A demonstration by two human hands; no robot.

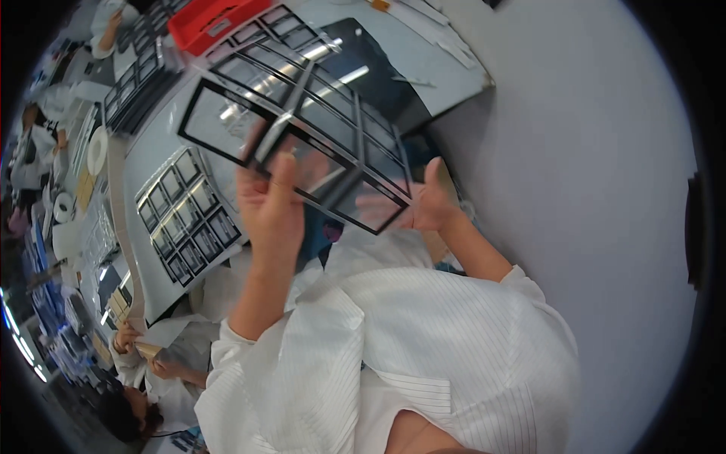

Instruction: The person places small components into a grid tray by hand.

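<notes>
My left hand (274, 198) is closed on a clear sheet printed with black rectangular frames (330, 141), its thumb in front and fingers behind. The sheet hangs tilted above the table, reflecting the lights. At its lower right corner is my right hand (432, 203), thumb raised and fingers stretched out behind the see-through panel. Whether those fingers touch the sheet, I cannot tell. Another sheet of black-framed windows (187, 214) lies on the white table, left of my left hand.
A red bin (208, 29) stands at the table's far side. Beside it a dark glossy sheet (393, 72) covers part of the white table (454, 79). Stacked framed sheets (136, 91) lie far left, above a white roll (97, 151). At lower left a co-worker (170, 378) handles a tan piece.
</notes>
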